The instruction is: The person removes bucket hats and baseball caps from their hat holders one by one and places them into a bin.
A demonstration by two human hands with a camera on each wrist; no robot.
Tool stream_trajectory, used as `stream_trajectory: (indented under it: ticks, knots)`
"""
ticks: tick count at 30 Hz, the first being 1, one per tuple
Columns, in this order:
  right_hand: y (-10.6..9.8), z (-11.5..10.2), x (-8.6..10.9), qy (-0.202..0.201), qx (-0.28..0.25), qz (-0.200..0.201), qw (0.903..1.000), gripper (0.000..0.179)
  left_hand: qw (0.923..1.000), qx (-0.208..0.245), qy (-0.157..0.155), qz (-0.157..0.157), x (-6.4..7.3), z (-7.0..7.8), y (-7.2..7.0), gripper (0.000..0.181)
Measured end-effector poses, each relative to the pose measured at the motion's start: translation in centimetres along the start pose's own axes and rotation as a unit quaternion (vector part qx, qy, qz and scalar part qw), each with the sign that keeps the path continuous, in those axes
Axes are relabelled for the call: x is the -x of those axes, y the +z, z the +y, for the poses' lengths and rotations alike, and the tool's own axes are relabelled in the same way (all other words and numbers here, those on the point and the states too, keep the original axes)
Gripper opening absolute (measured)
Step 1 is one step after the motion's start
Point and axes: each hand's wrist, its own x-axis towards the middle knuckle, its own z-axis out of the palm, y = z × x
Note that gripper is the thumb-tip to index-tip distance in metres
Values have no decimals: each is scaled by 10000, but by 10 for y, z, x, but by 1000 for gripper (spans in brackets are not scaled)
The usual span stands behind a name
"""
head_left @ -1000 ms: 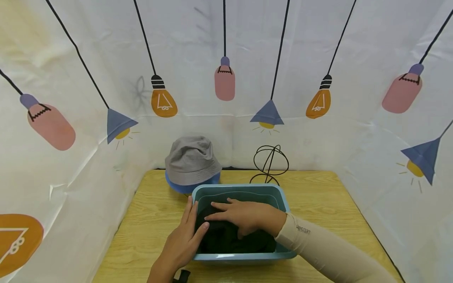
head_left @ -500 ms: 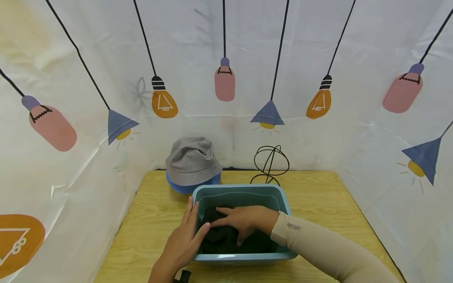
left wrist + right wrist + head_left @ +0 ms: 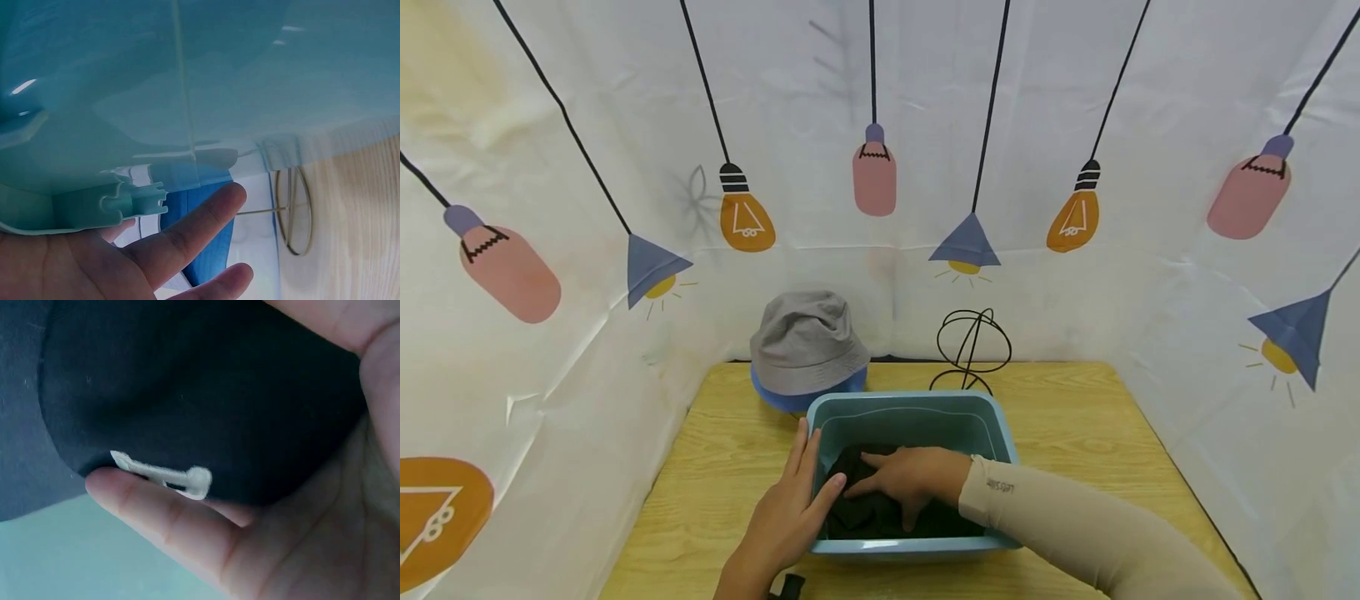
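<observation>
A blue-green plastic bin (image 3: 925,547) stands on the table with a black hat (image 3: 850,521) inside. My right hand (image 3: 917,479) lies over the hat with fingers spread and the thumb pointing down its near side. In the right wrist view, one straight finger lies along the dark fabric (image 3: 187,394), beside a white embroidered mark (image 3: 165,474). My left hand (image 3: 782,517) rests against the bin's left side, fingers straight and thumb reaching over the rim. The left wrist view has its fingers (image 3: 194,231) stretched along the bin's outer side.
Behind the bin at left, a grey bucket hat (image 3: 805,346) sits on top of a blue hat (image 3: 782,400). A thin black wire stand (image 3: 973,342) is at back right. The wood-patterned table (image 3: 1075,450) is walled by white sheeting (image 3: 820,108) printed with lamps.
My right hand has moved lower and toward the front of the bin, its sleeve shifting left. The black hat has settled lower, showing more back wall. The left hand stays put.
</observation>
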Motion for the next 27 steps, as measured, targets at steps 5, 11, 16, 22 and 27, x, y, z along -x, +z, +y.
stream_trajectory:
  ticks: [5, 11, 16, 22, 27]
  knots:
    - [7, -7, -4, 216, 231, 134, 9994, 110, 10000, -36, 40, 33, 1, 0, -1, 79]
    - [13, -14, -11, 382, 522, 297, 9975, 111, 10000, -35, 50, 46, 1, 1, -1, 77]
    - [16, -18, -15, 558, 601, 285, 9962, 114, 10000, -48, 29, 11, 0, 0, -1, 78]
    - [15, -22, -16, 719, 596, 229, 9954, 114, 10000, -60, 27, 12, 0, -1, -1, 78]
    - [13, -21, -16, 660, 431, 203, 9967, 115, 9999, -126, 13, 42, 0, -1, -1, 80]
